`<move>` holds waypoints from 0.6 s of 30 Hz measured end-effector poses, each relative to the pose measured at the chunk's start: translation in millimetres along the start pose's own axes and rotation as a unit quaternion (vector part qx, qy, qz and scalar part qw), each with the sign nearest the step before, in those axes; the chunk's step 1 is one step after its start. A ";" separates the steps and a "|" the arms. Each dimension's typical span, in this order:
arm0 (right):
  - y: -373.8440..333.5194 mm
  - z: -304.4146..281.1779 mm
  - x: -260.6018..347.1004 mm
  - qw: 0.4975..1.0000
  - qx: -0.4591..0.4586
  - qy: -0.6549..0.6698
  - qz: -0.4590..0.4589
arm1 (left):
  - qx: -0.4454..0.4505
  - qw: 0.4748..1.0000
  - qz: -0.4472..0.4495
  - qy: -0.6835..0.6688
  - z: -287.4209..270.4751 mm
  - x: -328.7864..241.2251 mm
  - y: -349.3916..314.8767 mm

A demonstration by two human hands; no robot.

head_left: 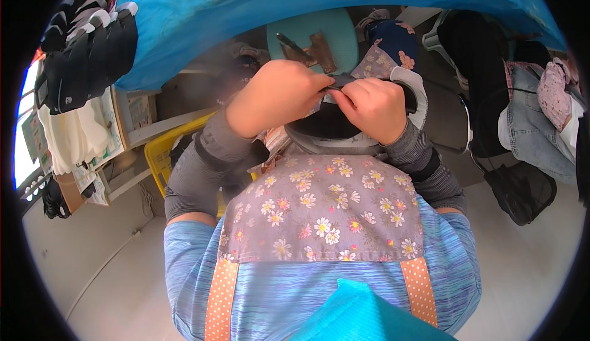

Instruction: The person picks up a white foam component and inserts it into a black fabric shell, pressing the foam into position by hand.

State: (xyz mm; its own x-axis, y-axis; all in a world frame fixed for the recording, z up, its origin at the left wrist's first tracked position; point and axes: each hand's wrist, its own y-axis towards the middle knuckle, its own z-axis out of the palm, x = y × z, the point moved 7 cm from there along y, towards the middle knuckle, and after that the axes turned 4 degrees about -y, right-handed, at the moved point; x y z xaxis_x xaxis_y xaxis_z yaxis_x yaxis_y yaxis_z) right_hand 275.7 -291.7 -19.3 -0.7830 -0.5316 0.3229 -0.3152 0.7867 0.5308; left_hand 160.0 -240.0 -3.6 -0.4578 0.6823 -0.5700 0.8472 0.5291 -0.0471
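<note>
My left hand point(276, 95) and my right hand point(369, 109) meet in front of my chest, both pinching the upper edge of a dark shoe upper with a grey-white rim point(344, 129). The fingers of both hands are closed on that edge, close together. The piece hangs down over my flowered apron point(319, 209). Its lower part is hidden by my hands and the apron. Grey sleeves cover both forearms.
A blue-covered table point(258, 9) curves across the top. A teal stool point(319, 40) with metal tools on it stands under it. Black shoe uppers point(86, 52) hang at the left, above a yellow crate point(163, 153). Another person in jeans point(528, 126) sits at the right.
</note>
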 end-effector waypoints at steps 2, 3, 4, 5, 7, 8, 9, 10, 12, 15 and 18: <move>4.1 -0.1 -4.5 0.999 0.025 -0.003 0.031 | 0.036 0.995 0.001 0.090 6.4 1.7 5.7; 5.0 -1.8 -4.9 0.999 0.026 -0.003 0.031 | 0.037 0.995 0.000 0.089 5.6 2.3 5.6; 5.8 -3.8 -4.9 0.999 0.032 0.001 0.024 | 0.019 0.997 0.000 0.079 1.0 3.2 6.1; 5.6 -5.2 -4.7 0.999 0.038 0.005 0.016 | 0.002 0.998 -0.001 0.068 -3.0 4.8 6.2; -0.6 -2.4 -1.9 0.997 0.078 0.009 -0.005 | -0.029 0.999 0.002 0.028 -0.2 16.2 3.9; -0.7 -1.5 2.1 0.997 0.068 0.016 -0.028 | -0.061 0.998 0.003 -0.012 -1.4 20.3 2.0; -0.8 -0.3 5.9 0.997 0.057 0.023 -0.051 | -0.060 0.998 0.004 -0.013 0.5 22.1 -0.1; -4.0 2.4 5.3 0.997 0.058 0.022 -0.048 | -0.034 0.999 -0.010 -0.021 5.1 24.7 -1.6; -10.7 8.6 7.1 0.995 0.075 0.004 -0.062 | -0.007 0.999 -0.023 -0.030 8.8 23.8 -1.8; -5.4 -1.5 4.9 0.996 0.078 -0.021 -0.022 | -0.006 0.998 -0.047 -0.040 5.1 23.6 -3.1; -4.4 -2.6 -5.6 0.999 0.030 -0.019 0.013 | -0.033 0.998 -0.009 -0.051 1.2 19.4 -3.7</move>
State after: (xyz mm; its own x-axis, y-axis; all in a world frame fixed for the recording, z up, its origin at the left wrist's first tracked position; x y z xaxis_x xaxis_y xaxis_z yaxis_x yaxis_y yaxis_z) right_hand 282.8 -293.0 -21.4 -0.8113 -0.4991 0.3045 -0.3255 0.8182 0.4739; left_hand 148.3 -229.3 -15.5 -0.4404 0.6190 -0.6503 0.8181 0.5750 -0.0068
